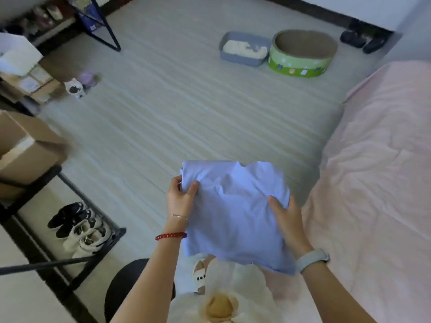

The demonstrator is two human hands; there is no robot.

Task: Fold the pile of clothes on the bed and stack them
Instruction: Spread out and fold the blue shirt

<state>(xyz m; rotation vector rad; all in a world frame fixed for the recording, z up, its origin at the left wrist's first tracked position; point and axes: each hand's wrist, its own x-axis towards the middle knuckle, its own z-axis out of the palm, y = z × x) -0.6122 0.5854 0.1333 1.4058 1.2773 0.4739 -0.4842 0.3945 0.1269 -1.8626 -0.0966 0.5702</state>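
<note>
A folded light blue garment [233, 206] hangs in the air in front of me, over the floor beside the bed. My left hand [180, 198] grips its upper left edge, thumb on top. My right hand [285, 217] holds its right edge, thumb on the cloth and fingers behind. The bed [377, 171], covered in a pink sheet, fills the right side. No pile of clothes shows on the visible part of the bed.
A black stool [126, 285] stands below my left arm. A shoe rack with sneakers [79, 227] and cardboard boxes [25, 148] line the left. A grey litter tray [243, 48] and a green round cat bed [303, 54] sit on the far floor.
</note>
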